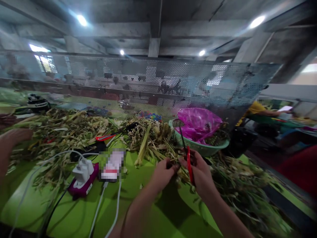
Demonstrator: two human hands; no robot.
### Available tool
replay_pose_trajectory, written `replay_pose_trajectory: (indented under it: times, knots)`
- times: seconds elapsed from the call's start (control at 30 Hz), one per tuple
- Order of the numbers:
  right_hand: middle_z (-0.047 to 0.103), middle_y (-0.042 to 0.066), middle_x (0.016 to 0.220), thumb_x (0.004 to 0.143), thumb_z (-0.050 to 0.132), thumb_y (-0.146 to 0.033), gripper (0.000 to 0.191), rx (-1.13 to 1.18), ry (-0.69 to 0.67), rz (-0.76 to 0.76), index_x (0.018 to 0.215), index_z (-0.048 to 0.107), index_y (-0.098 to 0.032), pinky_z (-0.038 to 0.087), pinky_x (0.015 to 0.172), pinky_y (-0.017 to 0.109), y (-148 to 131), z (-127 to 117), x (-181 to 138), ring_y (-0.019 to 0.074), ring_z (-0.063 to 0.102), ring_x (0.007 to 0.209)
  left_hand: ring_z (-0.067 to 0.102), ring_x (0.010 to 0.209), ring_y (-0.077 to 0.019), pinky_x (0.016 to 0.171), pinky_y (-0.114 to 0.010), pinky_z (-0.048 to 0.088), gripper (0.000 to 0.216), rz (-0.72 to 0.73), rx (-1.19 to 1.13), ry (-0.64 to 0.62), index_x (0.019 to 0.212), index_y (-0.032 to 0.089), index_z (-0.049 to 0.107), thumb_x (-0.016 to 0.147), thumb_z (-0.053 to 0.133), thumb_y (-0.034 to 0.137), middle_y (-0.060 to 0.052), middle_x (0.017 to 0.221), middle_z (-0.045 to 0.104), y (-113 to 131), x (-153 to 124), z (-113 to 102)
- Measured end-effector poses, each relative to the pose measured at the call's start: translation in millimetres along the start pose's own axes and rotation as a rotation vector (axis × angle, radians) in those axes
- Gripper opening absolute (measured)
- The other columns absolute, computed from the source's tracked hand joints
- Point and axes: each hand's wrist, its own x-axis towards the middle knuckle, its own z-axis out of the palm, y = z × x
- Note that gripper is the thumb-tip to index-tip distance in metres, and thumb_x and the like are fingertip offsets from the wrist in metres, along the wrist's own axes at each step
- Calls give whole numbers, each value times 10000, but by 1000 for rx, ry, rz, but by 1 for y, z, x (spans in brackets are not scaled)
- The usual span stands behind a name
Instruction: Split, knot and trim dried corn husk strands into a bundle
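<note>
My right hand (pixel 199 167) is closed around red-handled scissors (pixel 189 165), whose dark blades point up and away from me. Its fingertips meet those of my left hand (pixel 163 170) over the green table. The left fingers pinch together at a bit of dried plant stalk (pixel 176 161), mostly hidden by the fingers. Just beyond both hands lies a heap of dry, yellowish stalks (pixel 146 142). A pale green basin (pixel 210 150) with a pink plastic bag (pixel 198 124) stands behind my right hand.
A purple power strip (pixel 83 188) with white chargers, a phone (pixel 112 165) and white cables lie left. Another red-handled tool (pixel 106 136) rests near more dry plants (pixel 61 132). At far left is another person's hand (pixel 18 137). A perforated metal screen (pixel 138 82) stands behind.
</note>
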Motion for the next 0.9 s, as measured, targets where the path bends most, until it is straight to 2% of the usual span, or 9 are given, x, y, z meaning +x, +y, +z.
replay_pose_trajectory:
  times: [0.1, 0.2, 0.33, 0.43, 0.57, 0.67, 0.8, 0.9]
  knots:
    - [644, 18, 893, 586, 806, -300, 538, -72, -22, -14, 1062, 564, -228, 477, 765, 312, 0, 2, -1, 189, 591, 815, 573, 799, -166, 765, -294, 453, 308, 21, -94, -10, 991, 139, 626, 745, 651, 323, -63, 887, 662, 0, 1, 0]
    - [644, 14, 886, 589, 806, -306, 556, -107, -26, -41, 1084, 564, -229, 472, 772, 311, -3, 3, -1, 184, 590, 808, 576, 833, -169, 791, -291, 445, 297, 46, -173, -9, 969, 142, 633, 727, 674, 309, -64, 902, 664, -1, 3, 2]
    - [641, 5, 865, 591, 804, -324, 548, -97, 5, -64, 1079, 573, -231, 474, 748, 292, -11, 4, 1, 178, 588, 802, 550, 764, -140, 712, -252, 436, 303, -19, -232, 8, 942, 124, 628, 718, 681, 321, -54, 855, 648, -2, 1, 8]
    - [633, -8, 832, 581, 808, -323, 522, -71, 56, -86, 1047, 590, -238, 481, 701, 272, -16, 4, 4, 168, 588, 773, 520, 708, -116, 655, -224, 415, 282, -42, -250, -36, 907, 118, 629, 691, 698, 285, -38, 822, 637, -1, -3, 14]
    - [631, -13, 838, 581, 803, -315, 504, -22, 115, -106, 1038, 599, -249, 492, 668, 257, -16, -1, 6, 156, 590, 758, 499, 661, -105, 619, -220, 409, 193, -95, -179, -63, 883, 118, 621, 724, 635, 226, -34, 799, 622, 6, -9, 18]
    - [637, -2, 850, 580, 797, -315, 496, -24, 135, -91, 1029, 603, -241, 502, 638, 255, -16, -4, 4, 158, 596, 746, 477, 595, -95, 563, -209, 390, 142, -101, -79, -97, 858, 123, 617, 746, 589, 207, -9, 704, 584, 12, -12, 17]
    - [630, 3, 808, 561, 798, -317, 503, 5, 164, -54, 1022, 611, -237, 487, 518, 235, -18, -6, 2, 147, 588, 654, 455, 552, -87, 517, -198, 376, 146, -90, -31, -149, 865, 128, 616, 761, 571, 220, 9, 654, 535, 13, -15, 17]
    - [608, -12, 741, 538, 807, -292, 506, 43, 183, -31, 1006, 619, -253, 429, 408, 215, -21, -6, 2, 108, 522, 517, 455, 550, -85, 532, -208, 400, 171, -112, -21, -164, 886, 128, 613, 751, 588, 231, 6, 674, 531, 9, -16, 17]
